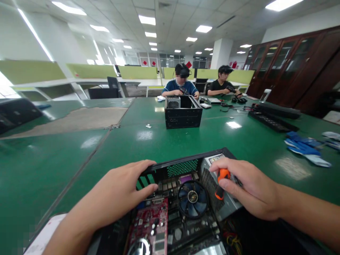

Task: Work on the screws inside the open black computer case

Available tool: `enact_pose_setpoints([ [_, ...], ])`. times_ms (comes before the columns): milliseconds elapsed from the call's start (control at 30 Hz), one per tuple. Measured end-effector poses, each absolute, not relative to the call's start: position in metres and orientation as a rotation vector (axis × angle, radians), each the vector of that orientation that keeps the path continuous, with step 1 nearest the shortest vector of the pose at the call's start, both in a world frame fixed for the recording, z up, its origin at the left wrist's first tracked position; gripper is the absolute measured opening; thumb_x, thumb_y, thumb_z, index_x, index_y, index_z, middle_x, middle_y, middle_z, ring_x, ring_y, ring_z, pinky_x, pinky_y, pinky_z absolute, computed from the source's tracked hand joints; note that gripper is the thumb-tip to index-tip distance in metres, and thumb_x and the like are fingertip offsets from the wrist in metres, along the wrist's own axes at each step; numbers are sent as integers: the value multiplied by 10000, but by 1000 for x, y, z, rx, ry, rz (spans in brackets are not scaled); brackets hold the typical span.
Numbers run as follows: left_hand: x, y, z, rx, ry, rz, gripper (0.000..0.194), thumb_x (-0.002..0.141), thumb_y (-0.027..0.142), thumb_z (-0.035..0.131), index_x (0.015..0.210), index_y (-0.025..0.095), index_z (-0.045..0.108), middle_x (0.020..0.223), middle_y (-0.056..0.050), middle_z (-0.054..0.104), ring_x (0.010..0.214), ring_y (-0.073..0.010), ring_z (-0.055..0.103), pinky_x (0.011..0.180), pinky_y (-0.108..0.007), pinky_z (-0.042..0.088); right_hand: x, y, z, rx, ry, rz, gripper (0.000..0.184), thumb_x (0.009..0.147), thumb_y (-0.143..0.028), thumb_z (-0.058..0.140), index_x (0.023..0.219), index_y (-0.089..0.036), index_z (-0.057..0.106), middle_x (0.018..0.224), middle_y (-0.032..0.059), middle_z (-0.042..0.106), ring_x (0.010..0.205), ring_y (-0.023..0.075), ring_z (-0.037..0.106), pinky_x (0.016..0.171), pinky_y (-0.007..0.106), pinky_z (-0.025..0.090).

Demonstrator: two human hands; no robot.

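Note:
An opened black computer case [159,165] lies in front of me with its inside showing. My left hand [127,184] grips its far left edge, fingers over the rim and thumb inside. Below that thumb sits a red circuit card [152,221]. A round cooling fan [193,199] is mounted in the middle. On the right is a grey metal power supply [228,209]. Above it, my right hand [249,186] holds a screwdriver [223,175] by its orange and black handle; the tip cannot be made out. Coloured cables [232,241] lie in the lower right.
Across the green table [127,141] stands another computer case [183,117], with one person [170,86] behind it and a second person [215,86] to the right. Blue and white gloves [305,148] and a long black part [273,120] lie at right. A small white piece [148,126] is near the middle.

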State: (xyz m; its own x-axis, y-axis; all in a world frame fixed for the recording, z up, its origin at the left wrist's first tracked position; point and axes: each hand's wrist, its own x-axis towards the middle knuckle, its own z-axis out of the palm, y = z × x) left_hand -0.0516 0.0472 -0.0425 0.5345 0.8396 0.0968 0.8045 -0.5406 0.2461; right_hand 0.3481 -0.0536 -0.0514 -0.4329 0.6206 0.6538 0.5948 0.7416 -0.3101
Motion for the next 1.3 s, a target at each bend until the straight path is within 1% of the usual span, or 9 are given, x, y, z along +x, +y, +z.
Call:
enact_pose_setpoints([
  [167, -51, 47, -42, 2592, 1404, 312, 706, 1046, 717, 739, 1592, 301, 903, 1506, -157, 973, 1342, -503, 948, 1280, -734, 732, 343, -53, -44, -905, -2235, 54, 273, 1206, -162, 614, 1428, -227, 758, 1212, 100, 992, 1069, 248, 985, 998, 337, 795],
  [400, -52, 47, -43, 2622, 1401, 303, 662, 1071, 711, 750, 1585, 323, 900, 1476, -139, 984, 1299, -473, 960, 1245, -689, 760, 343, -51, -41, -906, -2320, 97, 263, 1238, -180, 600, 1430, -180, 780, 1254, 150, 993, 1109, 273, 976, 1015, 383, 789],
  [533, -54, 48, -43, 2627, 1394, 292, 673, 1079, 722, 758, 1608, 327, 891, 1503, -142, 978, 1308, -482, 957, 1259, -688, 756, 338, -49, -41, -895, -2429, 121, 167, 1268, -278, 695, 1261, -195, 840, 1035, 95, 940, 917, 270, 890, 862, 389, 706],
  [600, -54, 48, -43, 2622, 1400, 285, 700, 1080, 752, 750, 1625, 334, 886, 1518, -141, 974, 1315, -490, 955, 1262, -693, 754, 337, -49, -41, -844, -2460, 106, 209, 1283, -344, 733, 1153, -219, 840, 910, 51, 878, 803, 251, 806, 762, 378, 620],
  [700, -53, 48, -42, 2615, 1402, 288, 709, 1071, 775, 753, 1616, 343, 891, 1517, -141, 973, 1318, -504, 954, 1261, -708, 754, 338, -50, -40, -770, -2375, 95, 182, 1280, -320, 716, 1154, -228, 810, 885, 27, 847, 756, 221, 736, 731, 357, 559],
  [833, -51, 48, -41, 2587, 1435, 227, 753, 1065, 756, 728, 1646, 302, 877, 1545, -168, 958, 1362, -509, 940, 1315, -728, 716, 342, -51, -38, -773, -2259, 24, 34, 1217, -231, 724, 1211, -240, 756, 937, 24, 868, 771, 210, 735, 756, 343, 570],
  [1100, -53, 48, -41, 2594, 1414, 269, 687, 1073, 719, 751, 1607, 309, 888, 1499, -153, 973, 1321, -499, 950, 1285, -727, 732, 343, -51, -39, -795, -2265, -19, 37, 1200, -216, 725, 1211, -245, 747, 919, 5, 856, 760, 202, 739, 731, 340, 580],
  [1200, -54, 49, -42, 2612, 1400, 291, 685, 1075, 740, 759, 1603, 323, 891, 1494, -145, 978, 1306, -492, 954, 1264, -707, 749, 343, -50, -37, -779, -2277, 26, 98, 1166, -180, 729, 1230, -251, 747, 935, 19, 871, 769, 217, 754, 734, 355, 601],
  [1300, -54, 49, -42, 2624, 1400, 289, 689, 1079, 754, 760, 1608, 331, 888, 1492, -143, 979, 1305, -483, 955, 1273, -692, 746, 345, -51, -36, -686, -2332, 113, 268, 1134, -135, 693, 1377, -234, 747, 1083, 75, 943, 897, 256, 853, 864, 392, 705],
])
